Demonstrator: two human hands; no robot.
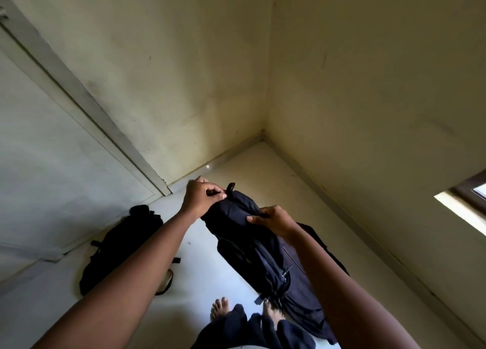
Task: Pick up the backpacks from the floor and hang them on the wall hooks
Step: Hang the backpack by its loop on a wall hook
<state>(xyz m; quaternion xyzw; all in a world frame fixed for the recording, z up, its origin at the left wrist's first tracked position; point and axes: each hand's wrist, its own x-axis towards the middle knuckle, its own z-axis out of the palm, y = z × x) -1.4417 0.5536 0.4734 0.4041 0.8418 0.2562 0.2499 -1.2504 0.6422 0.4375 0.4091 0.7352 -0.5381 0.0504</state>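
Observation:
I hold a dark navy backpack [252,248] upright in front of me, lifted off the floor near the room's corner. My left hand [201,195] pinches its top beside the small black carry loop [231,187]. My right hand [274,219] grips the upper right side of the same backpack. A second black backpack [118,251] lies on the floor to the left, against the door. No wall hooks are in view.
A pale door [52,164] with its frame fills the left. Cream walls meet in a corner [264,133] ahead. A window edge [468,196] shows at the right. My bare feet [221,309] stand on the white tiled floor below the held backpack.

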